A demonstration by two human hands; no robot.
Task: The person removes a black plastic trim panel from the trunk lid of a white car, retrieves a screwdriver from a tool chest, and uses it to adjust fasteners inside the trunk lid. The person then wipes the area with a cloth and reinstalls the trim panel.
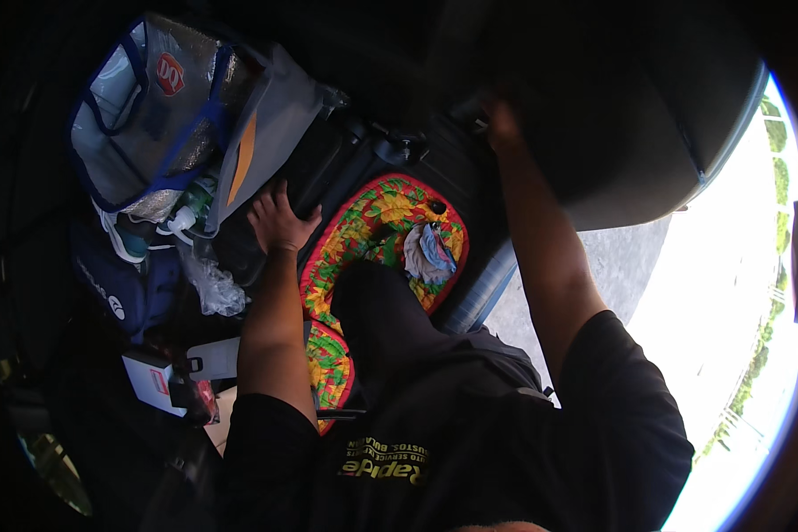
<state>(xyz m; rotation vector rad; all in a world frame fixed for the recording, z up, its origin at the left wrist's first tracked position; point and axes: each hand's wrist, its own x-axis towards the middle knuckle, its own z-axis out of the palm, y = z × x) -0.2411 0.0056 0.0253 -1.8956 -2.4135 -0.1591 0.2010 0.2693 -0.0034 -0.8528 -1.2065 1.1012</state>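
Observation:
My left hand (280, 223) lies with fingers spread on a dark surface (315, 168), beside a grey cloth with an orange stripe (270, 133). Nothing is held in it. Deep in shadow, my right hand (504, 124) reaches up by a large dark padded panel (612, 115). Its fingers are too dark to make out. Between my arms, one knee (372, 297) presses on a quilted floral mat (390, 197) with red edging. A crumpled pale cloth (428, 253) sits on the mat.
Left of my left arm are an insulated bag with blue trim (164, 142), a green bottle (195, 208), a clear plastic bag (213, 282), a dark blue bag (133, 293) and a small white box (151, 381). Bright pavement (625, 262) shows through the opening at right.

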